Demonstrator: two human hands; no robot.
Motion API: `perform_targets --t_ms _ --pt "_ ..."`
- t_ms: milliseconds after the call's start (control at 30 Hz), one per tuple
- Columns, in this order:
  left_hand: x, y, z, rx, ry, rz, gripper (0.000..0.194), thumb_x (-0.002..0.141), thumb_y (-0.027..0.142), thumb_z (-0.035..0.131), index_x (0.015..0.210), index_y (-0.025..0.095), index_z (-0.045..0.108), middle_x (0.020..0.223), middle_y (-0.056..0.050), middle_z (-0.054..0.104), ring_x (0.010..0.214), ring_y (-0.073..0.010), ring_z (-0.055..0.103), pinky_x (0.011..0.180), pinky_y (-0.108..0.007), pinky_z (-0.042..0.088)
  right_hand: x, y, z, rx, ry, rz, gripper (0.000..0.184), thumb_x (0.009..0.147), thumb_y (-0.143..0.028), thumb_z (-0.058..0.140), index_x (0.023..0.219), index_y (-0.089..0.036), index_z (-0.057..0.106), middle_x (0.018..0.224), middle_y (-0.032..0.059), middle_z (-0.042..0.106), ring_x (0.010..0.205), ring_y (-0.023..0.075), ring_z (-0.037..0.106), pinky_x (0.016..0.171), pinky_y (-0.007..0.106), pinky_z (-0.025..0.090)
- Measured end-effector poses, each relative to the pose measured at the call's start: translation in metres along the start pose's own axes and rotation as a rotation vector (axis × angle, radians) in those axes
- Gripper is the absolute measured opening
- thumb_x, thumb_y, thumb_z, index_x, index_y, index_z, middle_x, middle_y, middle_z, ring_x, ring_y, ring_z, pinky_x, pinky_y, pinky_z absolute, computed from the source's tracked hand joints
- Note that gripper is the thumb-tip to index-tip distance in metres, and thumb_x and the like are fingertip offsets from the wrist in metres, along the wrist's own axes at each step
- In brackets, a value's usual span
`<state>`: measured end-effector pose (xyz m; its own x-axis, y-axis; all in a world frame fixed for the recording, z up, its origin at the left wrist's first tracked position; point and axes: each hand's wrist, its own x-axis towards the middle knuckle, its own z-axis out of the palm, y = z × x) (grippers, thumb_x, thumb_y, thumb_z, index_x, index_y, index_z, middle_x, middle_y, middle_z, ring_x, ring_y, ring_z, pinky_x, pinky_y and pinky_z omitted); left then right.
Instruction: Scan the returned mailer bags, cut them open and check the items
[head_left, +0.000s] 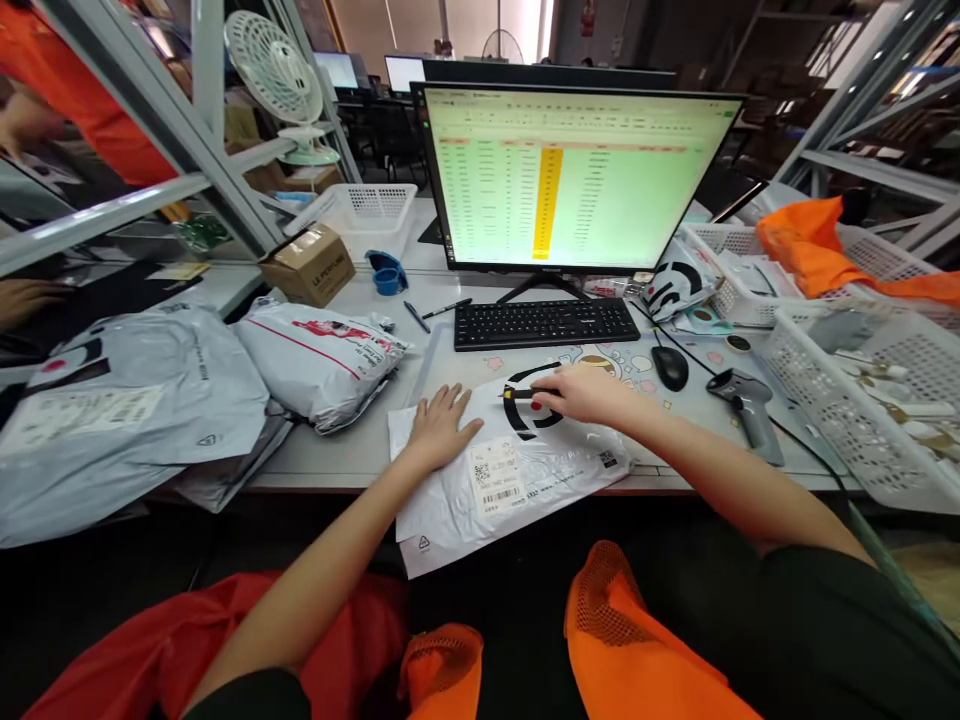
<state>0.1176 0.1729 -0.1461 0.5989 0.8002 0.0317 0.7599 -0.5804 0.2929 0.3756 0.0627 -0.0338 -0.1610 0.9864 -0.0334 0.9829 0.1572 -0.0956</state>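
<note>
A white plastic mailer bag with a barcode label and a black logo lies at the desk's front edge. My left hand rests flat on its left part, fingers spread. My right hand is closed around a black pen with a yellow band, its tip over the bag's black logo. Both forearms reach in from below.
A keyboard and monitor stand behind the bag. A mouse and barcode scanner lie to the right, beside white baskets. Grey parcels pile at left, with a cardboard box. Another person's hand shows at far left.
</note>
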Motion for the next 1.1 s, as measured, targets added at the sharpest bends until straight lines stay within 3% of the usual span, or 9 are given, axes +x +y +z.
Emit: perform_targets --t_ms 167,300,467,567,633,767,867,1000,1100 --pt "0.000 -0.010 0.015 0.036 0.003 -0.005 0.084 0.098 0.061 0.042 0.163 0.011 0.025 0.172 -0.013 0.018 0.160 -0.0332 0.010 0.127 -0.058 0.010 0.080 -0.016 -0.010 -0.039 -0.196 -0.058 0.045 0.099 -0.054 0.049 0.111 -0.024 0.080 0.095 0.0077 0.077 0.076 0.0208 0.065 0.061 0.029 0.039" --pt "0.002 -0.012 0.014 0.035 0.008 0.006 0.083 0.097 0.061 0.043 0.163 0.013 0.027 0.171 -0.013 0.020 0.160 -0.0333 0.012 0.127 -0.057 0.011 0.095 0.011 -0.020 -0.031 -0.316 -0.016 0.052 0.090 -0.066 0.058 0.101 -0.022 0.082 0.074 0.0054 0.073 0.057 0.0162 0.057 0.058 0.030 0.040" --pt "-0.002 -0.014 0.014 0.013 0.016 0.000 0.082 0.097 0.061 0.043 0.163 0.013 0.028 0.171 -0.012 0.023 0.159 -0.0336 0.013 0.128 -0.055 0.010 0.007 0.131 -0.020 -0.030 -0.187 0.274 0.036 0.087 -0.054 0.063 0.090 -0.025 0.084 0.066 0.0055 0.069 0.058 0.0184 0.057 0.065 0.032 0.046" --pt "0.013 -0.001 0.007 0.014 0.052 -0.027 0.078 0.095 0.060 0.049 0.156 0.013 0.042 0.165 -0.018 0.036 0.153 -0.0385 0.026 0.124 -0.055 0.019 -0.064 0.189 0.007 0.053 0.089 0.528 0.043 0.095 -0.052 0.052 0.114 -0.026 0.080 0.094 0.0078 0.077 0.075 0.0222 0.066 0.074 0.033 0.050" --pt "0.034 0.015 -0.001 0.013 0.048 -0.020 0.069 0.095 0.058 0.049 0.146 0.012 0.055 0.152 -0.022 0.051 0.142 -0.0400 0.042 0.117 -0.053 0.032 -0.094 0.198 0.033 0.034 0.161 0.633 0.048 0.097 -0.052 0.051 0.130 -0.024 0.073 0.114 0.0116 0.074 0.094 0.0276 0.068 0.081 0.036 0.051" --pt "0.083 0.050 -0.013 -0.016 -0.080 -0.001 0.053 0.093 0.054 0.054 0.124 0.013 0.069 0.124 -0.022 0.069 0.116 -0.0369 0.061 0.097 -0.044 0.046 -0.106 0.157 0.081 -0.080 0.259 0.699 0.051 0.098 -0.045 0.052 0.140 -0.017 0.065 0.131 0.0199 0.063 0.120 0.0362 0.060 0.100 0.047 0.047" --pt "0.099 0.064 -0.018 -0.037 -0.173 0.019 0.036 0.090 0.047 0.060 0.102 0.016 0.074 0.102 -0.018 0.075 0.094 -0.0317 0.068 0.085 -0.037 0.049 -0.090 0.103 0.094 -0.004 0.430 0.501 0.045 0.098 -0.038 0.052 0.132 -0.013 0.068 0.137 0.0201 0.059 0.130 0.0342 0.053 0.111 0.048 0.042" --pt "0.087 0.076 -0.035 -0.094 -0.145 0.130 0.034 0.096 0.042 0.049 0.085 0.018 0.070 0.098 -0.015 0.074 0.090 -0.0280 0.066 0.085 -0.035 0.048 -0.062 0.040 0.089 0.150 0.504 0.140 0.040 0.100 -0.037 0.050 0.128 -0.016 0.068 0.135 0.0162 0.061 0.129 0.0293 0.054 0.112 0.044 0.044" --pt "0.066 0.084 -0.058 -0.170 -0.083 0.255 0.040 0.100 0.043 0.038 0.088 0.018 0.066 0.101 -0.011 0.071 0.094 -0.0251 0.064 0.089 -0.034 0.048 -0.048 0.014 0.079 0.108 0.592 0.077 0.043 0.099 -0.034 0.053 0.136 -0.016 0.062 0.145 0.0167 0.056 0.138 0.0339 0.046 0.113 0.051 0.040"
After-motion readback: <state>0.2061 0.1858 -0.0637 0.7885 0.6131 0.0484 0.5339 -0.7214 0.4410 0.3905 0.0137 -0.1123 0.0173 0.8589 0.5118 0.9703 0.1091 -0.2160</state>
